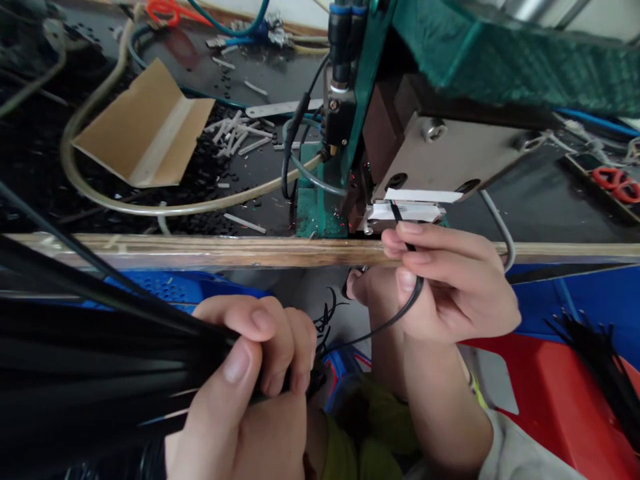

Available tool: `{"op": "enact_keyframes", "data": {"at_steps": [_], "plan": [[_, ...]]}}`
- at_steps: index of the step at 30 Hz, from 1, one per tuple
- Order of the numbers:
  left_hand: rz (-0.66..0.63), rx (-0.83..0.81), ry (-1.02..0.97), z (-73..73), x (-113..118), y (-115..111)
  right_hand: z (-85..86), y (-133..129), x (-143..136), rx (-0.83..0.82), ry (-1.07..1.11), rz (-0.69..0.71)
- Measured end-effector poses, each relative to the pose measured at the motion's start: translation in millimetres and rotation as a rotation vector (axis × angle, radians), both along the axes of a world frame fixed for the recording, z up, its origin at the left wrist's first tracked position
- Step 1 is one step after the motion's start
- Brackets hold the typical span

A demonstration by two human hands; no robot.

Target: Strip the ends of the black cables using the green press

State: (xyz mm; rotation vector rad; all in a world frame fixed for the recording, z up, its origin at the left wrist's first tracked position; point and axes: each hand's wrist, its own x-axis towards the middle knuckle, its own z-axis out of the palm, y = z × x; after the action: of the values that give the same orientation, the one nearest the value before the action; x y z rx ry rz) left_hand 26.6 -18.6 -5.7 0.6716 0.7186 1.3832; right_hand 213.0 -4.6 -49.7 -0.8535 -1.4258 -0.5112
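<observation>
My left hand [255,360] is closed around a thick bundle of black cables [100,360] that stretches off to the left edge. Between the fingertips and thumb of my right hand [445,280] is a single black cable [416,290]. Its end, with thin coloured wires showing, reaches the white-edged slot [407,212] of the press machine [450,157]. Whether the tip touches the slot's edges I cannot tell. The rest of this cable curves down and left, behind my left hand.
A folded cardboard piece [145,133], white tube offcuts [240,133] and black scraps lie on the bench left of the machine. A clear hose [200,208] loops there. The wooden bench edge [225,250] runs across. More black cables [600,367] rest on a red stool [545,400] at right.
</observation>
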Motion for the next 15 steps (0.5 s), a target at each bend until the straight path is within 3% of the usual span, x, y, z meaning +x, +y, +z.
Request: {"op": "enact_keyframes", "data": {"at_steps": [15], "plan": [[-0.002, -0.007, -0.01, -0.4, 0.1, -3.2, -0.3, -2.5, -7.1, -0.066, 0.085, -0.031]]}}
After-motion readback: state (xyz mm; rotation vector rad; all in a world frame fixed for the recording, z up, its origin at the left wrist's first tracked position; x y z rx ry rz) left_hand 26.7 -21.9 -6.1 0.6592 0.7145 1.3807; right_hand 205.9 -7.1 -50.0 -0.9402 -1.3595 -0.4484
